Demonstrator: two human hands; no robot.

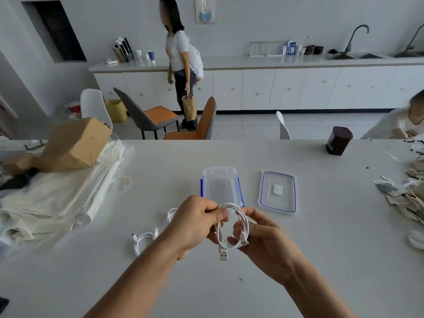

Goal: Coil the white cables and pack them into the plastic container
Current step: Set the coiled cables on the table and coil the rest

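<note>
Lower centre of the frame: the left hand [195,222] and right hand [263,239] hold a looped white cable [232,204] above the table [321,237]. Both hands' fingers curl and pinch the loop. Its USB plug [223,254] hangs below. Just above the hands stands the open plastic container [205,180], its lid [266,191] to the right. A second cable [143,241] lies lower left.

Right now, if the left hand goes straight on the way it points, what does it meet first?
Probably the near edge of the open plastic container, just beyond the left hand and the cable it grips; its height above the table is unclear.
</note>
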